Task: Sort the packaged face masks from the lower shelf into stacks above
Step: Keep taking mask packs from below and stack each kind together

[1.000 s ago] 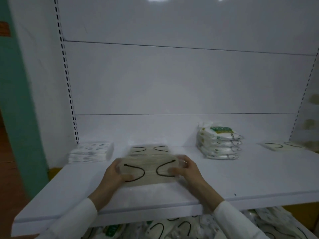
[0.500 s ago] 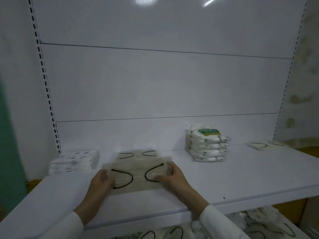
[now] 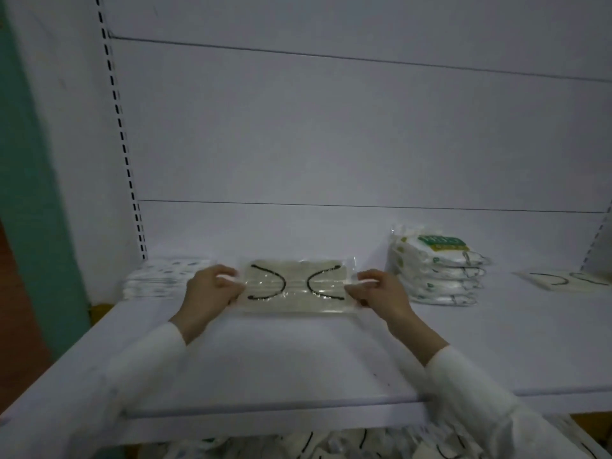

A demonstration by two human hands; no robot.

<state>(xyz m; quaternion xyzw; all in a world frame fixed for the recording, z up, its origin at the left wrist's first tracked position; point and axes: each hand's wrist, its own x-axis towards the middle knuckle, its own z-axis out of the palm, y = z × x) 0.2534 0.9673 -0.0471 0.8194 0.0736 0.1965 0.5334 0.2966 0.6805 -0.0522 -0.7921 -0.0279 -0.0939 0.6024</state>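
A clear packet with a beige mask and black ear loops (image 3: pixel 296 284) lies at the middle of the white upper shelf (image 3: pixel 298 359), on top of the same kind of packet. My left hand (image 3: pixel 212 291) pinches its left end and my right hand (image 3: pixel 377 289) pinches its right end. Left of it is a low stack of white dotted packets (image 3: pixel 159 279). On its right stands a taller stack of white packets with green labels (image 3: pixel 437 273). Loose packets on the lower shelf (image 3: pixel 331 445) show under the shelf edge.
Another beige packet with black loops (image 3: pixel 569 281) lies alone at the far right of the shelf. A white back panel (image 3: pixel 331 127) with slotted uprights closes the rear. A green pillar (image 3: pixel 29 193) stands to the left.
Both hands carried the beige packet farther back and set it on the beige packet that lay behind it. The hands now sit at its two ends.
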